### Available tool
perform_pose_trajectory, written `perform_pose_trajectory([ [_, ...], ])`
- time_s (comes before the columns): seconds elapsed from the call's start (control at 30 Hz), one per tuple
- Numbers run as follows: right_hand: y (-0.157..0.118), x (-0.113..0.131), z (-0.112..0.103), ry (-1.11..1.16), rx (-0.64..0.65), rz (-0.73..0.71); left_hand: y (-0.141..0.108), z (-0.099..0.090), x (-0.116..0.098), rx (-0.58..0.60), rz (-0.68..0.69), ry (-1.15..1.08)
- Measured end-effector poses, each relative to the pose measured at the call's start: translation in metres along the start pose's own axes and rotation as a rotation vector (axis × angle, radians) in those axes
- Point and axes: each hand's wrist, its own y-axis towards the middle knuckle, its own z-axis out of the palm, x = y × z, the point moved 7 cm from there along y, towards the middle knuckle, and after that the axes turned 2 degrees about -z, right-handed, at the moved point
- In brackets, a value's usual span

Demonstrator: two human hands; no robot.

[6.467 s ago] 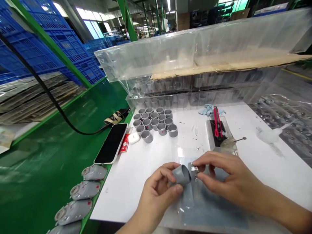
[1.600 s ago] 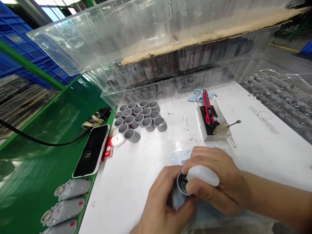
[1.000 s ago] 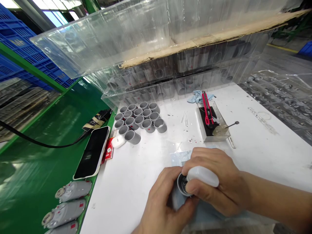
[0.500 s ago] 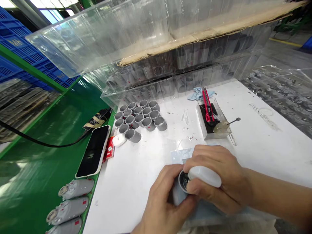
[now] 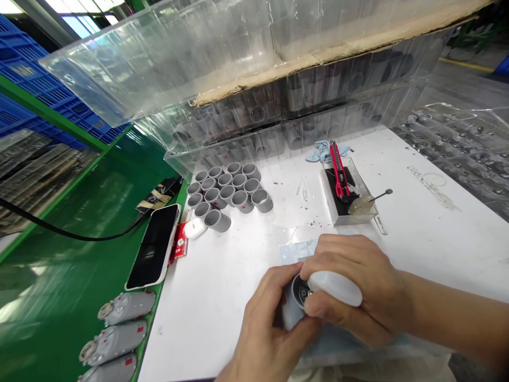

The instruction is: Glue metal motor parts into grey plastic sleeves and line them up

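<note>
My left hand (image 5: 264, 331) grips a short grey tube (image 5: 291, 313) low at the front of the white table. A dark ring with a metal centre (image 5: 301, 291) shows at the tube's end. My right hand (image 5: 361, 286) holds a smooth white rounded piece (image 5: 336, 288), pressed against that ring. My fingers hide most of the tube and the join. A clear plastic sheet (image 5: 298, 251) lies under my hands.
Several grey tubes (image 5: 226, 193) stand on the table beside a phone (image 5: 153, 246) and white earbud case (image 5: 194, 228). A clear tray (image 5: 350, 199) holds a red utility knife (image 5: 338, 170). Stacked clear bins (image 5: 238, 95) rise behind; grey cylinders (image 5: 126, 308) lie left.
Compared with the earlier frames, the white piece now sits against the tube's end in my right hand. Over the last second, my hands stay together and the view shifts slightly.
</note>
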Motion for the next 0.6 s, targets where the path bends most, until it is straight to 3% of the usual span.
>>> perform_pose_trajectory([
  [0.4, 0.0, 0.003, 0.0, -0.007, -0.017, -0.027, 0.019, -0.007, -0.025, -0.133, 0.063, 0.268],
  [0.6, 0.0, 0.001, 0.001, 0.011, -0.029, -0.023, 0.005, -0.003, -0.013, -0.119, 0.047, 0.191],
])
